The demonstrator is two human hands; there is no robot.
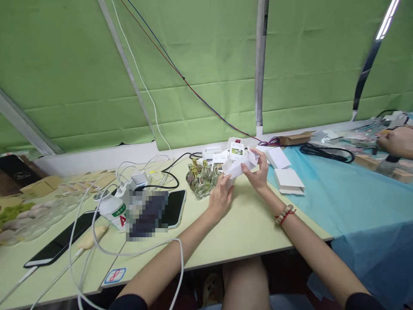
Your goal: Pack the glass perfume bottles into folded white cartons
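A small white carton with raised flaps is held between both hands above the table. My left hand grips its near left end, fingers closed. On the right end, my right hand pinches the carton between thumb and fingers. Just left of it stand several glass perfume bottles with gold-coloured spray tops. Behind the carton lie white boxes and printed cards, partly hidden by it. To the right, a flat white box and another white box rest near the blue sheet.
Phones and a dark tablet-like device lie left, near a white bottle. White cables loop across the table's left side. A black cable coil sits on the blue sheet. Another person's arm shows far right.
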